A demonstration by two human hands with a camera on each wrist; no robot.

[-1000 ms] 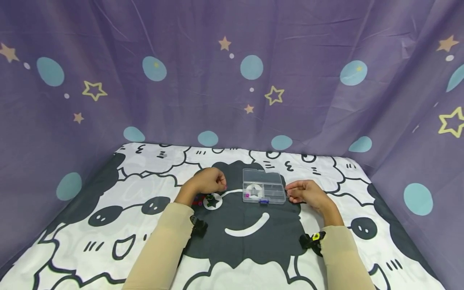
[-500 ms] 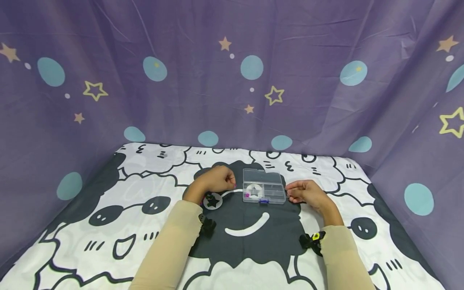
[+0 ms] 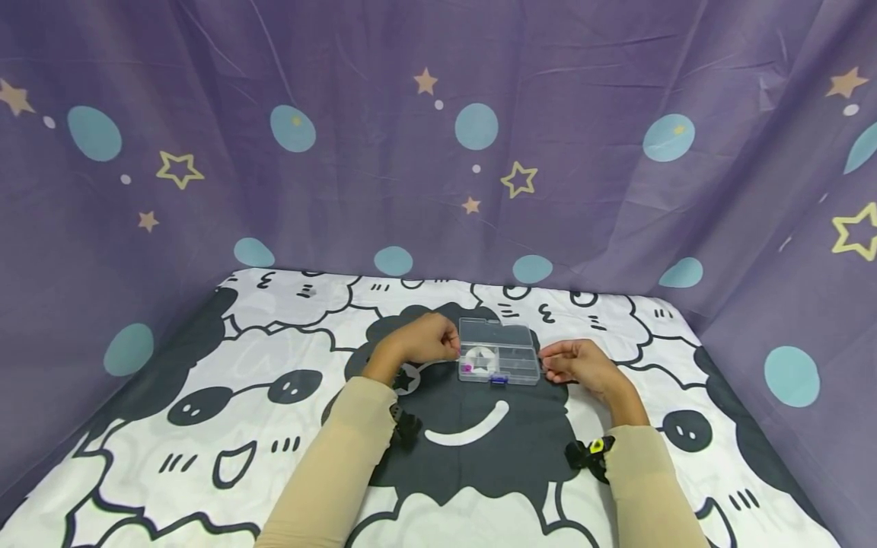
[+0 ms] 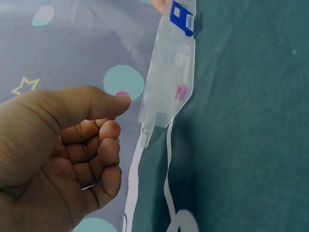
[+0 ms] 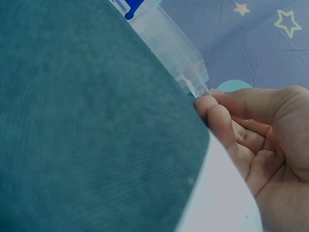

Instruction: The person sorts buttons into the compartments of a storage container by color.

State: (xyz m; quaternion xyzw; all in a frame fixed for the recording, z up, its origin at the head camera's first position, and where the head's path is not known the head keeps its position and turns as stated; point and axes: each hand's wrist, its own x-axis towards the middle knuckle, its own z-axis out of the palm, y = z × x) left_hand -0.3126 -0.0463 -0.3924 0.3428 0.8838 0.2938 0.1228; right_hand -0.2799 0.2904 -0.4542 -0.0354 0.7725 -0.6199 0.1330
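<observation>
A clear plastic compartment box [image 3: 521,365] lies on the patterned cloth with its lid folded back and a blue latch [image 3: 499,380] at the front. Inside its left compartment is a small pink piece [image 4: 181,91]. My left hand [image 3: 426,339] is at the box's left edge, thumb and index finger pinching another small pink piece [image 4: 122,93] with a rounded edge; its other fingers curl inward. My right hand [image 3: 578,364] pinches the box's right end between thumb and fingertips. Most of the held piece is hidden by the thumb.
The cloth [image 3: 473,472] carries a cartoon sheep print, including a white star disc [image 3: 408,379] partly covered by my left wrist. Behind and to both sides hangs a purple curtain [image 3: 384,190] with stars and dots. Black straps [image 3: 587,455] sit on the wrists.
My left hand has moved right with the pink piece, from over the left star disc to the box's left edge. The right hand and the box have stayed put.
</observation>
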